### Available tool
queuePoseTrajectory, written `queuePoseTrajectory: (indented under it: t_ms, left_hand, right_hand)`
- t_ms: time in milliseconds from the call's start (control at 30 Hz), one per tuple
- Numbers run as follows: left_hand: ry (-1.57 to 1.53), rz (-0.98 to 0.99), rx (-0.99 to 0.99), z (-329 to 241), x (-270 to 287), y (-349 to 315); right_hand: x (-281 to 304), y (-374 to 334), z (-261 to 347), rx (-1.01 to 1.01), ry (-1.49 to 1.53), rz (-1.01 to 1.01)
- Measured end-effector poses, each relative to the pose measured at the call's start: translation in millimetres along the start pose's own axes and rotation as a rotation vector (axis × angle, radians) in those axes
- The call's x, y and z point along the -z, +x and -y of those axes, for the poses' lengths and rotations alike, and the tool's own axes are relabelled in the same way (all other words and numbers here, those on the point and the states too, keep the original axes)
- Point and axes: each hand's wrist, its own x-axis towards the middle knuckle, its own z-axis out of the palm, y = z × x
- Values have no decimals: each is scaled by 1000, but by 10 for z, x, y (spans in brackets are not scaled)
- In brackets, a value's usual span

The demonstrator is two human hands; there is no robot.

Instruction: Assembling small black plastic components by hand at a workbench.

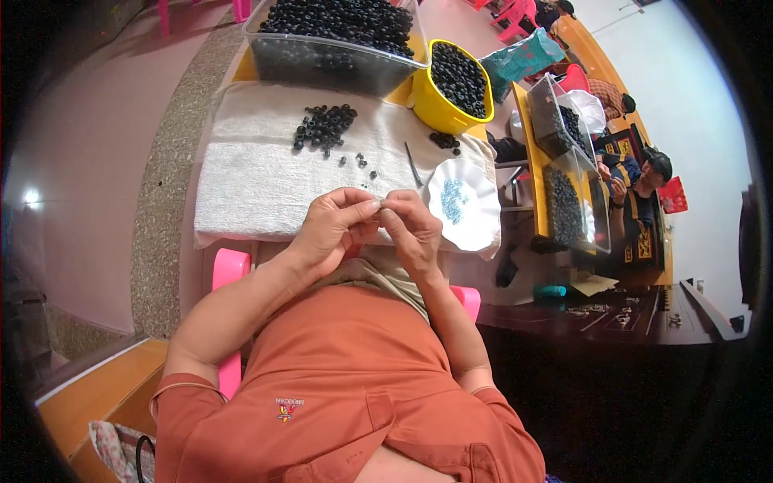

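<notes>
Over the near edge of a white towel point(241, 185), my left hand point(332, 224) and my right hand point(415, 233) meet fingertip to fingertip. Both are closed in a pinch; whatever lies between them is too small to make out. Beyond my fingers, a few small black bead-like pieces point(360, 160) are scattered, with a larger heap of black pieces point(325, 126) behind. A thin dark tool, perhaps tweezers point(413, 164), rests on the towel. Just right of my right hand is a white scalloped plate point(481, 211) holding tiny pale-blue bits point(453, 200).
At the far side stand a clear bin point(338, 68) and a yellow tub point(441, 114), both full of black pieces. A small black cluster point(444, 141) lies by the tub. To the right, another table carries clear bins point(592, 197); a person point(644, 181) sits beyond it.
</notes>
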Motion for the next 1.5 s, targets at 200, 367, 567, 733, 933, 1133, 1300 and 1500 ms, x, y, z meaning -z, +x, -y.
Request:
queuePoseTrajectory:
  t_ms: [200,367,567,733,933,1133,1300,1500]
  left_hand:
    - [19,4,-43,-3,12,21]
    - [14,18,-33,-15,-25,8]
    - [35,39,-40,-46,-45,2]
    - [27,45,-41,-34,4,18]
    - [35,48,-14,-28,13,21]
    - [-13,39,-20,-36,-15,8]
    - [-38,37,-25,-18,-6,22]
    - [-21,-3,-64,-28,32,29]
  right_hand:
    - [-5,46,29,228,-375,29]
    - [20,95,82,424,-641,54]
    - [57,75,98,171,-392,110]
    - [34,96,146,291,-529,105]
    - [53,114,119,440,-667,36]
    - [20,79,153,510,-765,67]
    - [31,89,123,486,-752,73]
    - [224,392,123,148,-531,181]
